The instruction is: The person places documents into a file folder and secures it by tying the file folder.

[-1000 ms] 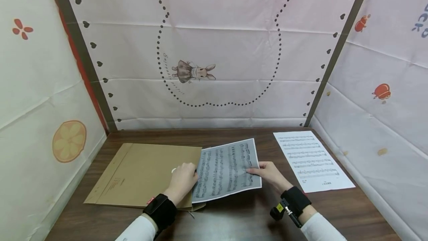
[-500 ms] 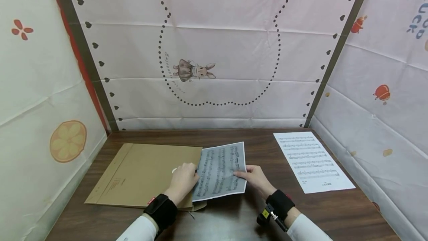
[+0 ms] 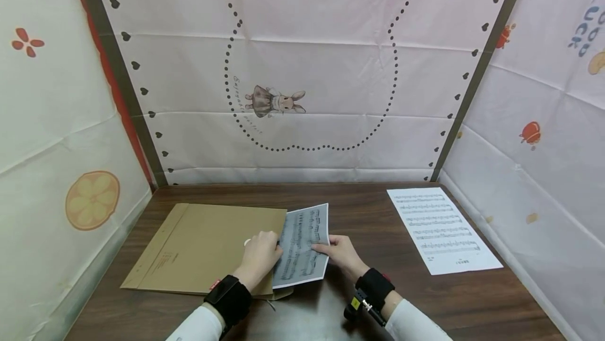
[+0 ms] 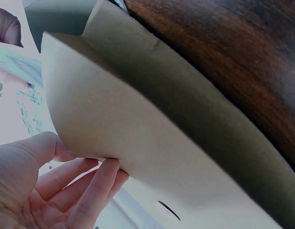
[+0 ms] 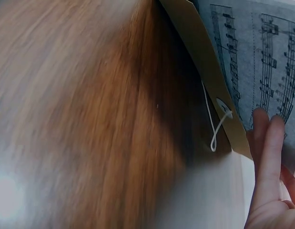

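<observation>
A brown kraft document envelope (image 3: pixel 212 246) lies flat on the left of the table, its mouth toward the right. My left hand (image 3: pixel 261 250) pinches the upper layer at that mouth; in the left wrist view the thumb and fingers lift the envelope's edge (image 4: pixel 104 119), and a gap shows between the layers. A sheet of music (image 3: pixel 302 244) is partly inside, its left part hidden by the envelope. My right hand (image 3: pixel 345 253) pinches the sheet's right edge, thumb on top; fingers also show against the printed staves (image 5: pixel 273 71) in the right wrist view.
Another music sheet (image 3: pixel 441 228) lies flat at the right of the dark wooden table (image 3: pixel 368 204). From the envelope's flap hangs a white string (image 5: pixel 214 131) by a round button. Printed white cloth (image 3: pixel 321 68) walls in the back and both sides.
The right hand has moved left with the music sheet, and less of the sheet shows outside the envelope. My left hand stays at the envelope's mouth.
</observation>
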### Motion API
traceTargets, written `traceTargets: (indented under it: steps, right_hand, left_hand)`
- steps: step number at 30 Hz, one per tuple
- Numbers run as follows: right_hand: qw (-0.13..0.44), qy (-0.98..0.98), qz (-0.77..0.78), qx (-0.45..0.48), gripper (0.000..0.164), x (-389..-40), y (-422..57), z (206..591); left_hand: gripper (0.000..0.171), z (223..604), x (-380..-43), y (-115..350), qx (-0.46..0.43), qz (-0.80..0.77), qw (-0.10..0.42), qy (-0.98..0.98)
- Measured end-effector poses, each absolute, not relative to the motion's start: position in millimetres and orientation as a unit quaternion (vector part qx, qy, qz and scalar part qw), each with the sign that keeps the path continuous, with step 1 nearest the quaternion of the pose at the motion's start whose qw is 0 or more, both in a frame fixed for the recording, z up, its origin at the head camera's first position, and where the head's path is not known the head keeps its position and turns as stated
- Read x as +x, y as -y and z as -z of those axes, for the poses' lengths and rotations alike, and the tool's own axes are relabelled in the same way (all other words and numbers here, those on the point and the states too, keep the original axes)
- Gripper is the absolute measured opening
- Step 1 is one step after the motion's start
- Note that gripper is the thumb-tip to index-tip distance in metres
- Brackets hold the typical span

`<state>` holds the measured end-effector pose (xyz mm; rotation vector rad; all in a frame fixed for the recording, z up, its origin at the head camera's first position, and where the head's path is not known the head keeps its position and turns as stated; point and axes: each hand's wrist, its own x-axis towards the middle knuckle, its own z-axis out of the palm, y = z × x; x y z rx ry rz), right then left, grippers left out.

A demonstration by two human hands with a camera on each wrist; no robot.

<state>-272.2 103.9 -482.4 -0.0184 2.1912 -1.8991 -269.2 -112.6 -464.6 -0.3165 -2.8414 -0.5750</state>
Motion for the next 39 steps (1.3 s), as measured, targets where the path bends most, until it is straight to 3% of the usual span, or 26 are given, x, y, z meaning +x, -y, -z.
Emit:
traceTargets:
  steps: [7, 17, 31, 39]
  right_hand:
    - [0.14, -0.746, 0.651, 0.001, 0.035, -276.5, -87.5, 481.4]
    - [0.124, -0.755, 0.644, -0.003, 0.032, -280.3, -77.3, 481.9]
    - [0.096, -0.783, 0.614, -0.02, 0.027, -276.9, -72.9, 486.0]
    - [0.12, -0.756, 0.642, -0.032, 0.033, -277.5, -86.0, 492.3]
  left_hand:
    - [0.032, 461.6, -272.1, 113.4, -0.103, 0.199, 0.093, 0.97]
    - [0.037, 458.1, -276.4, 113.8, -0.099, 0.206, 0.083, 0.97]
    - [0.039, 461.7, -273.6, 110.1, -0.101, 0.194, 0.109, 0.97]
    - [0.036, 462.3, -267.1, 107.5, -0.099, 0.207, 0.107, 0.967]
